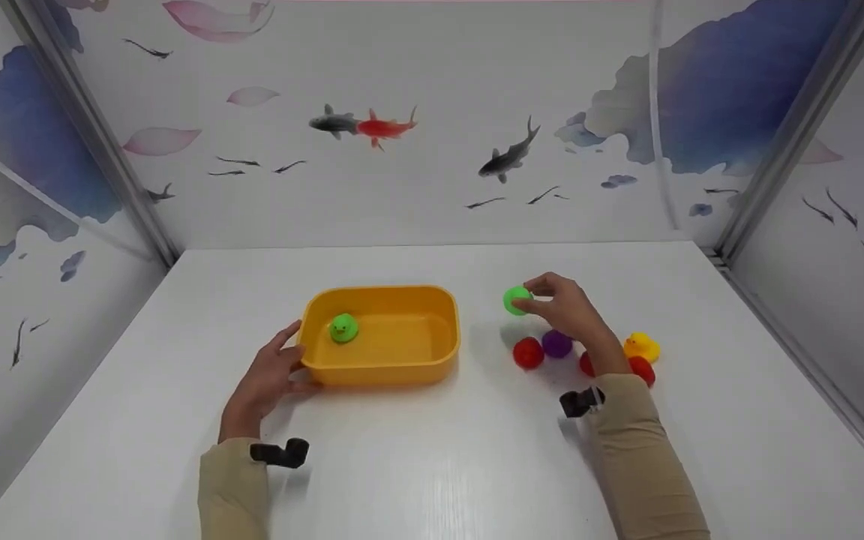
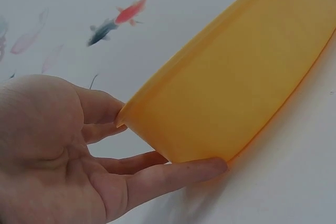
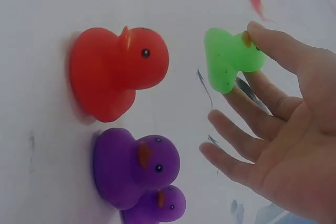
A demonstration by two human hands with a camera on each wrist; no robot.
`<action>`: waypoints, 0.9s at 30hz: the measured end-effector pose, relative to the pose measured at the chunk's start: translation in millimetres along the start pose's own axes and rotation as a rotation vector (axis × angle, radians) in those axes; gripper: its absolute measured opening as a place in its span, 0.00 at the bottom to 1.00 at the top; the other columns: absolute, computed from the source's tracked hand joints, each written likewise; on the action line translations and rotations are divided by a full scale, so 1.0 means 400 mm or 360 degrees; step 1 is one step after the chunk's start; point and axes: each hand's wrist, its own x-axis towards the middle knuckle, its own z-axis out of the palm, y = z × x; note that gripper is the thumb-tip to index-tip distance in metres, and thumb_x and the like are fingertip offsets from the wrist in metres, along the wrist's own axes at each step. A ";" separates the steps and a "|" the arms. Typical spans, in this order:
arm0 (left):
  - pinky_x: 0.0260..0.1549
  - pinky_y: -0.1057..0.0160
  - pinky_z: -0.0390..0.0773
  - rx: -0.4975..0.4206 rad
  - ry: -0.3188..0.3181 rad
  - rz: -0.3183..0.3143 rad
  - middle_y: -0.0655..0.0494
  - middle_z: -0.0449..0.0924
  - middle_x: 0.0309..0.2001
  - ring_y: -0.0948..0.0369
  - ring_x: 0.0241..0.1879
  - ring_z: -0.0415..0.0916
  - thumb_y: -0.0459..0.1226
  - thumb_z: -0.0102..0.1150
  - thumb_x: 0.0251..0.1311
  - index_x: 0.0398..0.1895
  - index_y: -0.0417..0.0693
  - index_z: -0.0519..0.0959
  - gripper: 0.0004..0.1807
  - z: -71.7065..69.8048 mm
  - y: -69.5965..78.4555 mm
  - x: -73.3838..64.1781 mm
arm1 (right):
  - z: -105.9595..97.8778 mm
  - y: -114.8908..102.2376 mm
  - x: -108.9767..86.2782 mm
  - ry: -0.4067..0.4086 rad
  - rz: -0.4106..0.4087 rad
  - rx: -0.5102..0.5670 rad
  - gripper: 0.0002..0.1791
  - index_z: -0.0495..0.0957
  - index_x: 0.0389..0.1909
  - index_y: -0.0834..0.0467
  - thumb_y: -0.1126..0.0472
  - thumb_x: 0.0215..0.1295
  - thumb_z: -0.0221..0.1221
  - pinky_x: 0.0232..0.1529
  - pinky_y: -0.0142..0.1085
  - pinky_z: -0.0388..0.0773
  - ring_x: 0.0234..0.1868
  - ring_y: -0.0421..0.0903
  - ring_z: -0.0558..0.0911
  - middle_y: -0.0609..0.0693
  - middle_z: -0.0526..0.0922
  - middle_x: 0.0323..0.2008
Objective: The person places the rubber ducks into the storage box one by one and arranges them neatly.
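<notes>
In the head view, a yellow tub is seen left of the middle of a white table. Its left near corner is held by the left hand, the thumb laid along the near wall and the fingers set apart against the left end. In the left wrist view, one finger is seen at the rim while the thumb is stretched along the lower edge of the wall. Inside the tub, toward its left end, a small green duck is contained, upright.

To the right of the tub, a light green duck is pinched between thumb and finger of the right hand and is held clear of the table. In the right wrist view, the thumb is pressed at its head by the beak, and the other fingers are spread.

Nearer than the held duck, a red duck is set just beside a purple duck; a second purple duck is shown only in the right wrist view. Farther right, a yellow duck is partly covered by a red object. The rest of that group is hidden by the right sleeve and forearm.
</notes>
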 end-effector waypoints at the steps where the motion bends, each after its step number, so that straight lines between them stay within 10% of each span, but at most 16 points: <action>1: 0.55 0.54 0.84 0.0000 0.0003 -0.0007 0.41 0.60 0.76 0.45 0.69 0.69 0.41 0.36 0.79 0.82 0.61 0.43 0.32 0.001 0.000 0.000 | 0.001 -0.004 -0.001 -0.0008 0.0004 0.0018 0.30 0.70 0.62 0.55 0.45 0.65 0.64 0.71 0.53 0.71 0.71 0.60 0.70 0.59 0.70 0.70; 17: 0.56 0.53 0.83 -0.0023 -0.0006 -0.0010 0.41 0.59 0.76 0.45 0.68 0.69 0.43 0.37 0.79 0.82 0.62 0.44 0.32 -0.001 -0.012 -0.002 | 0.046 -0.080 -0.015 0.0021 -0.0095 0.0100 0.28 0.75 0.60 0.53 0.45 0.64 0.65 0.67 0.48 0.77 0.61 0.54 0.80 0.54 0.81 0.58; 27: 0.55 0.54 0.84 -0.0057 0.0001 -0.0013 0.42 0.62 0.75 0.47 0.66 0.72 0.42 0.37 0.79 0.82 0.63 0.45 0.32 -0.005 0.000 0.003 | 0.057 -0.217 0.023 -0.0012 -0.0217 0.0004 0.26 0.77 0.59 0.54 0.46 0.64 0.66 0.63 0.45 0.80 0.58 0.52 0.81 0.54 0.79 0.60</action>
